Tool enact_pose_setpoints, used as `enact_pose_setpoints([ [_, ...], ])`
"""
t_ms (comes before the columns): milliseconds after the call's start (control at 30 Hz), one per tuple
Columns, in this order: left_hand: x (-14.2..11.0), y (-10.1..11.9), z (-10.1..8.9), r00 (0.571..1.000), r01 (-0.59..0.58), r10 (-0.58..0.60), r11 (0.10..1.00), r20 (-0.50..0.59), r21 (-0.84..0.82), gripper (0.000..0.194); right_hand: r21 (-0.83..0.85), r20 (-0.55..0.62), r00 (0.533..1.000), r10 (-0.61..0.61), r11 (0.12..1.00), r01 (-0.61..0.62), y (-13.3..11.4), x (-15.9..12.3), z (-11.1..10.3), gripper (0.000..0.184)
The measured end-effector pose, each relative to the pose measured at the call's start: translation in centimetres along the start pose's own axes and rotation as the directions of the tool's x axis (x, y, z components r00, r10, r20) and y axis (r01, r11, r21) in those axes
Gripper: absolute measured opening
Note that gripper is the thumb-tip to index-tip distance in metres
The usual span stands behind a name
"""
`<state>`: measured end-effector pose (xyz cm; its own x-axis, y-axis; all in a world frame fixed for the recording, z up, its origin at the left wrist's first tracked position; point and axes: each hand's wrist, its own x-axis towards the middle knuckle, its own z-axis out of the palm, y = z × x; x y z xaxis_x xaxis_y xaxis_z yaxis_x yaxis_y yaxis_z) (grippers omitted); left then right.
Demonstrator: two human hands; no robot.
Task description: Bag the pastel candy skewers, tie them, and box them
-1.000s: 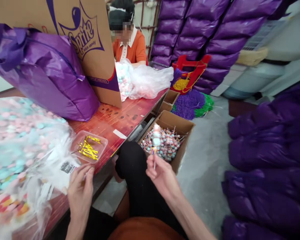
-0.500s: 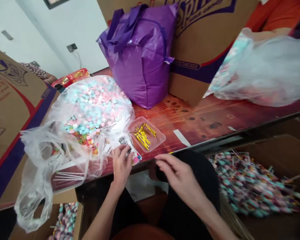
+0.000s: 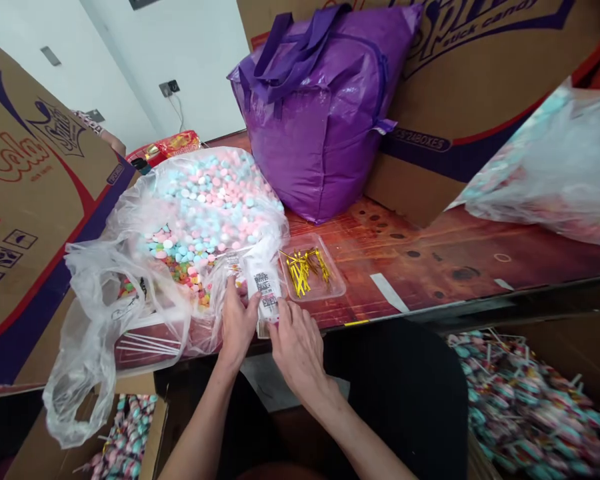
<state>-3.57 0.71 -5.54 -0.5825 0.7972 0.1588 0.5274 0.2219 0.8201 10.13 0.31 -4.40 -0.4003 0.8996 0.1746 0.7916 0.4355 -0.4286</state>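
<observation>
At the table edge lies a white printed plastic wrapper (image 3: 264, 287) with black code-like print, apparently on top of others. My left hand (image 3: 239, 327) holds its left side, thumb against the edge, with some fingers out of sight. On its lower right corner my right hand (image 3: 299, 343) is closed, fingertips pressed together. Just right of the wrapper stands a clear shallow tray (image 3: 336, 287) with gold twist ties (image 3: 300, 273) in it. Behind my left hand a clear plastic bag (image 3: 125, 213) spreads open, full of pink, blue and white candies (image 3: 220, 183). Several white sticks (image 3: 153, 343) lie beside it.
A purple zip bag (image 3: 320, 127) stands behind the tray, against a cardboard box (image 3: 455, 100). Another box (image 3: 40, 180) is at left. Cartons of wrapped lollipops (image 3: 535, 407) sit below the table on both sides. A filled plastic bag (image 3: 565, 173) lies at right.
My right hand has moved left from beyond the tray to the wrapper. The wrapper now points straighter away from me, and the view has shifted.
</observation>
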Motion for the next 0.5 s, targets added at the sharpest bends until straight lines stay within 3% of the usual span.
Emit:
enact_pose_setpoints([
  [133, 0.8, 1.0, 0.2, 0.993, 0.070, -0.077, 0.994, 0.087, 0.088, 0.045, -0.009, -0.069, 0.997, 0.018, 1.000, -0.019, 0.1, -0.1, 1.3, 0.040],
  [233, 1.0, 1.7, 0.4, 0.983, 0.046, -0.076, 0.984, 0.168, 0.174, 0.020, 0.029, -0.138, 0.990, 0.024, 0.999, -0.020, 0.4, -0.3, 2.2, 0.039],
  [300, 0.9, 2.0, 0.5, 0.983, 0.025, -0.053, 0.987, 0.177, 0.157, 0.015, 0.078, -0.178, 0.984, 0.025, 0.997, -0.011, 0.6, -0.4, 2.6, 0.038],
  [433, 0.1, 1.9, 0.8, 0.989, 0.045, -0.027, 0.991, 0.143, -0.129, 0.015, 0.189, -0.216, 0.976, 0.027, 0.982, 0.014, 1.0, -0.7, 3.1, 0.036],
  [500, -0.5, 1.8, 0.4, 0.991, 0.082, -0.038, 0.931, 0.131, -0.355, 0.014, 0.276, -0.216, 0.976, 0.014, 0.960, 0.047, 1.0, -0.7, 3.0, 0.037],
])
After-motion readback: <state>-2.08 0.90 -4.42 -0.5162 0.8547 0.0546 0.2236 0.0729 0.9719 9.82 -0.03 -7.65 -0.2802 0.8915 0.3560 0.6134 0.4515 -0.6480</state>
